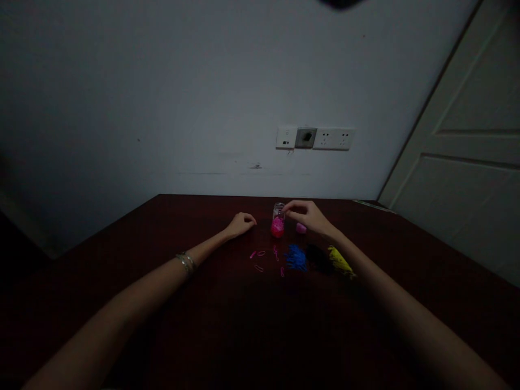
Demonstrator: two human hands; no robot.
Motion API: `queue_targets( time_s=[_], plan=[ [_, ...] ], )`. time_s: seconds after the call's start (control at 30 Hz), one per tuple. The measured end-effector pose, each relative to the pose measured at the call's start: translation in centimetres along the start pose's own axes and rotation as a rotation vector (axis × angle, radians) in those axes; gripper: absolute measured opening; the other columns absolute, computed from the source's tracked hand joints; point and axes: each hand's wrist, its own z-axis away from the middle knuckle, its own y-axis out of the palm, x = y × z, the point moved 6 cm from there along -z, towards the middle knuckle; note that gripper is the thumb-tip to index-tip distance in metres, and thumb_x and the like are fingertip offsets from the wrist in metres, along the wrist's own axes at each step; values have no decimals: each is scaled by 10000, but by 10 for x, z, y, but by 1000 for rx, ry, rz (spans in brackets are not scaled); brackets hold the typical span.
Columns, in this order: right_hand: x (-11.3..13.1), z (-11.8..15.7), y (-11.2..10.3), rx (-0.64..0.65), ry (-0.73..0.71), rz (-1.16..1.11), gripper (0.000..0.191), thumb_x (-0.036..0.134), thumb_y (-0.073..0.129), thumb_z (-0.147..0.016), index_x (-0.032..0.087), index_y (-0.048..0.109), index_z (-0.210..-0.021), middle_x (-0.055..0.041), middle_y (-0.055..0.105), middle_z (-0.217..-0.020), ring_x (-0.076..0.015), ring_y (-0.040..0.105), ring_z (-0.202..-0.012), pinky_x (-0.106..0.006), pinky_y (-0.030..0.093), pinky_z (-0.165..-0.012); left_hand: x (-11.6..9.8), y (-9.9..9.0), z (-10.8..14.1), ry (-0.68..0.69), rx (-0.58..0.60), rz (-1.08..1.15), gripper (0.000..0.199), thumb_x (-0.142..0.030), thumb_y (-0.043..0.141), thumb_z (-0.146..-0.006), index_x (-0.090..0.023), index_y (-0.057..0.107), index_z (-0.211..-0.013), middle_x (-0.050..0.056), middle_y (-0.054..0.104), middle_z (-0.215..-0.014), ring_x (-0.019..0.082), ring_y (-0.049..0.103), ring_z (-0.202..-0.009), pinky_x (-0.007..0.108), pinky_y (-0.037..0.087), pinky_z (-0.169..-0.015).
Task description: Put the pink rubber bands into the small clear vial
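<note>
The desk (170, 303) has its far edge against the wall just behind the jar (278, 219); broad bare surface lies nearer than the jar and to its left. The jar stands upright, open, and is about half full of pink bands. The right hand (309, 215) hovers at the jar's rim, fingers (289, 206) pinched together over the mouth; whether they grip a band cannot be told. The left hand (241, 223) rests left of the jar, fingers curled shut. Loose pink bands (266, 258), a blue pile (296, 257) and a yellow pile (340, 261) lie nearer than the jar.

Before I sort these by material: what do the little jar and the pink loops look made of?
The jar looks like clear glass or plastic: see-through, pink filling visible. The pink loops look like thin rubber or elastic, limp and flat on the table.
</note>
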Motion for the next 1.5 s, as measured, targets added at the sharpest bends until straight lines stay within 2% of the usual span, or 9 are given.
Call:
queue_targets(
  time_s=[0.1, 0.17, 0.33, 0.53, 0.73, 0.93, 1.2, 1.3, 1.5],
  plan=[
    [2, 23, 28, 426, 72, 90, 234, 209, 550, -675, 131, 658, -868, -46, 646, -792, -150, 575, -716, -270, 444, -666, -27, 7, 20, 123, 283, -76, 265, -250, 539, -698, -131, 659, -902, 51, 619, -912, 151, 551, -837, 238, 407, -763],
    [2, 40, 43, 613, 75, 191, 302, 189, 585, -645, 137, 651, -936, -50, 641, -846, -150, 570, -734, -258, 443, -657, -45, 12, 38, 183, 477, -107, 373, -361, 581, -701, -135, 629, -995, 54, 588, -929, 148, 538, -829, 222, 402, -719],
    [3, 63, 67, 728, -36, 418, 355, 191, 639, -612, 166, 642, -966, -63, 598, -979, -168, 548, -832, -256, 421, -710, -81, 14, 71, 296, 702, -168, 499, -476, 668, -623, -147, 588, -989, 41, 530, -905, 139, 494, -788, 212, 374, -669],
    [-8, 63, 77, 701, -19, 496, 198, 95, 558, -633, 156, 652, -796, -39, 618, -835, -134, 548, -725, -221, 392, -633, -85, 19, 79, 332, 661, -243, 455, -431, 677, -641, -137, 556, -966, 43, 495, -887, 139, 472, -767, 217, 374, -641],
    [-13, 62, 78, 724, 4, 472, 188, 117, 551, -639, 156, 653, -792, -23, 628, -775, -116, 540, -658, -205, 375, -581, -83, 22, 82, 348, 642, -247, 209, -197, 581, -722, -150, 597, -925, 27, 530, -864, 104, 492, -717, 197, 381, -642],
    [-7, 66, 79, 777, -3, 457, 265, 121, 587, -596, 159, 654, -850, -27, 617, -844, -111, 534, -677, -196, 378, -576, -80, 23, 82, 337, 586, -218, 191, -84, 537, -688, -132, 629, -849, 14, 563, -785, 83, 497, -658, 172, 375, -603],
    [-12, 67, 83, 815, 45, 422, 238, 87, 529, -606, 158, 660, -791, 1, 611, -709, -93, 513, -592, -180, 342, -512, -77, 22, 79, 341, 557, -230, 201, -36, 509, -638, -118, 643, -763, -1, 577, -668, 67, 479, -565, 162, 346, -536],
    [-15, 63, 77, 741, 45, 368, 232, 99, 526, -626, 146, 656, -812, -6, 606, -700, -95, 517, -601, -183, 352, -528, -77, 20, 78, 325, 564, -234, 195, -36, 517, -621, -117, 648, -740, -2, 580, -650, 68, 483, -556, 162, 345, -525],
    [-23, 44, 61, 454, 21, 411, 227, 97, 490, -661, 136, 658, -809, -23, 623, -683, -108, 526, -600, -208, 363, -564, -71, 17, 75, 231, 585, -203, 175, -38, 535, -586, -123, 650, -686, -20, 570, -589, 63, 481, -519, 158, 338, -492]
  ],
)
